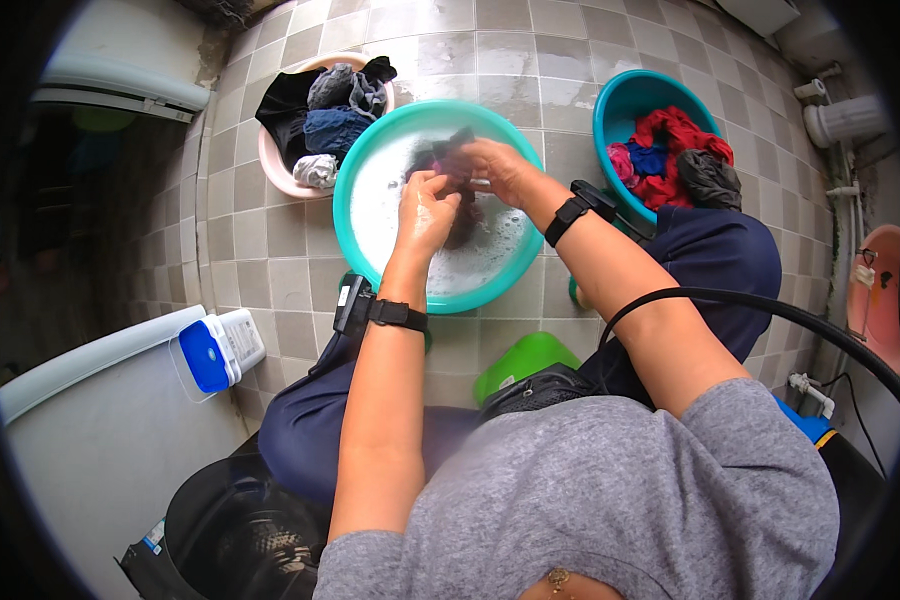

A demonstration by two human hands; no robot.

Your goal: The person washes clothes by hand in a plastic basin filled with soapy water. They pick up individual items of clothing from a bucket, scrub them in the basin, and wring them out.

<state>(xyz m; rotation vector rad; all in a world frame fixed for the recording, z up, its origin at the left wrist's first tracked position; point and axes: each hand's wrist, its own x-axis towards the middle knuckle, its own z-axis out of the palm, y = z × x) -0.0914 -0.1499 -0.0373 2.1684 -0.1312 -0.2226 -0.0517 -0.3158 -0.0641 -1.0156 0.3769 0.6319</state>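
Note:
A turquoise plastic basin (343, 247) full of white suds stands on the floor before me. Both my hands are over it, gripping a dark wet cloth item (461, 225) that looks blurred, partly hidden by my fingers, with its lower part hanging to the foam. My left hand (426, 211), wet with suds, pinches the cloth on its near left side. Higher up and to the right, my right hand (495, 169) has its fingers curled around the upper part. Soapy water (379, 225) with bubbles surrounds the cloth.
A pink basin (274, 169) of dark clothes touches the left side. At right, a teal tub (615, 112) holds red, blue and grey garments. A white container with a blue lid (202, 356) sits at left. Something bright green (525, 364) lies between my legs. A black hose (765, 304) crosses my right arm.

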